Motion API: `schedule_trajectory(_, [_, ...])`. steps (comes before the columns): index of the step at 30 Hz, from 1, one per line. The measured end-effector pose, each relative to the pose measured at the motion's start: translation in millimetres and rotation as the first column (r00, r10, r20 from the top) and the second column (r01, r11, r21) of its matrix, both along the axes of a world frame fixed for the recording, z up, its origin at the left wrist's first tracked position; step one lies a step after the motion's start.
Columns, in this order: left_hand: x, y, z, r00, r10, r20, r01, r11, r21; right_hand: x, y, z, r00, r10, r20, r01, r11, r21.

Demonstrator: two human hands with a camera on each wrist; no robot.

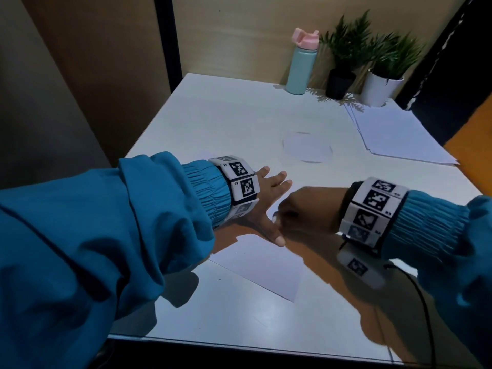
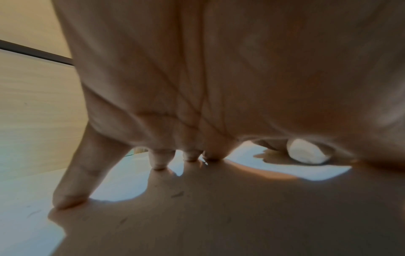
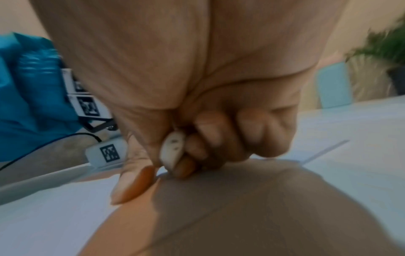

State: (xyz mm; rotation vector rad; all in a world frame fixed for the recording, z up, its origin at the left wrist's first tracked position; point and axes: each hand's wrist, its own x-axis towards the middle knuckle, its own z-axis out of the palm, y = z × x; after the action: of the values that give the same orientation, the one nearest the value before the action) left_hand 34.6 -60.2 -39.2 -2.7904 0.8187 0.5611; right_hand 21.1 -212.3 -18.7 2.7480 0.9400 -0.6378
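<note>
A white sheet of paper [image 1: 266, 265] lies on the white table [image 1: 226, 123] in front of me. My left hand [image 1: 271, 206] rests flat on the sheet's upper part, fingers spread and straight, their fingertips [image 2: 160, 164] touching the surface. My right hand [image 1: 295, 209] is curled in a fist just right of the left thumb. It pinches a small white eraser [image 3: 172, 150] against the paper, thumb on one side and curled fingers on the other. The eraser [image 2: 306, 153] also shows past my left palm.
A teal bottle with a pink lid [image 1: 302, 65], a black-potted plant [image 1: 340, 83] and a white-potted plant [image 1: 380, 87] stand at the back. A stack of papers [image 1: 399, 134] lies back right, a round paper piece [image 1: 307, 146] mid-table. A black cable [image 1: 426, 302] trails from my right wrist.
</note>
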Motion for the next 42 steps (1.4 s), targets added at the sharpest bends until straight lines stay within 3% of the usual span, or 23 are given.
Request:
schedule_trajectory(6, [-0.7, 0.1, -1.4, 1.000, 0.005, 0.007, -0.005, 1.000, 0.005, 41.5, -15.6, 9.2, 0.985, -0.115, 0.127, 0.127, 0.988, -0.092])
schedule_trajectory(13, [-2.1, 19.0, -1.7, 0.999, -0.013, -0.039, 0.014, 0.999, 0.031, 52.2, -19.1, 2.6, 0.966, -0.101, 0.239, 0.123, 0.990, -0.075])
schedule_trajectory(20, [-1.1, 18.9, -2.3, 0.999, -0.028, -0.036, 0.029, 0.999, 0.029, -4.9, -9.9, 4.6, 0.954, 0.209, 0.215, -0.192, 0.976, -0.097])
schedule_trajectory(25, [0.0, 20.0, -6.7, 0.999, -0.024, -0.030, 0.025, 1.000, 0.012, 22.2, -20.9, 13.6, 0.974, 0.100, 0.203, -0.067, 0.984, -0.166])
schedule_trajectory(30, [0.4, 19.3, -3.3, 0.999, -0.024, -0.047, 0.025, 1.000, 0.019, -25.5, -5.4, 3.2, 0.953, 0.255, 0.162, -0.248, 0.967, -0.058])
schedule_trajectory(34, [-1.2, 20.4, -5.3, 0.999, -0.014, -0.032, 0.014, 1.000, 0.005, 18.1, -18.3, 18.3, 0.983, 0.108, 0.148, -0.077, 0.977, -0.199])
schedule_trajectory(37, [-2.5, 19.3, -3.3, 0.999, -0.016, -0.029, 0.017, 1.000, 0.016, 5.6, -14.5, 8.4, 0.966, 0.127, 0.226, -0.106, 0.989, -0.102])
schedule_trajectory(40, [-2.7, 17.6, -2.2, 0.999, -0.018, -0.029, 0.019, 0.999, 0.033, -31.8, -3.7, -3.6, 0.975, 0.176, 0.135, -0.183, 0.982, 0.038])
schedule_trajectory(42, [-2.3, 18.3, -2.6, 0.999, -0.017, -0.030, 0.018, 0.999, 0.030, -16.9, -6.5, -0.9, 0.980, 0.129, 0.150, -0.133, 0.991, 0.020])
